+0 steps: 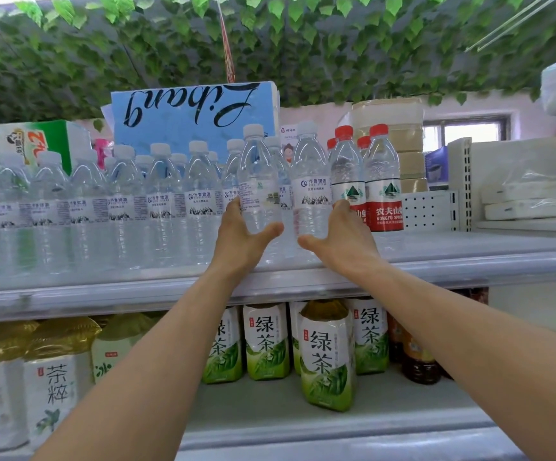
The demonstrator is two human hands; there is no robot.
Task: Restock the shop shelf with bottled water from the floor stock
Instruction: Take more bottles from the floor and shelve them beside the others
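Note:
Both my arms reach up to the upper shelf [436, 261]. My left hand [241, 239] grips a clear white-capped water bottle [258, 174] at its lower half, held upright just in front of the row. My right hand [339, 237] grips a second white-capped water bottle [311, 181] beside it, also upright. A long row of the same white-capped bottles [120, 201] fills the shelf to the left. Red-capped water bottles [383, 184] stand immediately right of my right hand.
A blue box [193, 114] and other cartons stand behind the bottles. Stacked beige packs [403, 134] sit at the back right, and a perforated divider [429, 209] closes that side. Green tea bottles [326, 354] and other drinks line the lower shelf.

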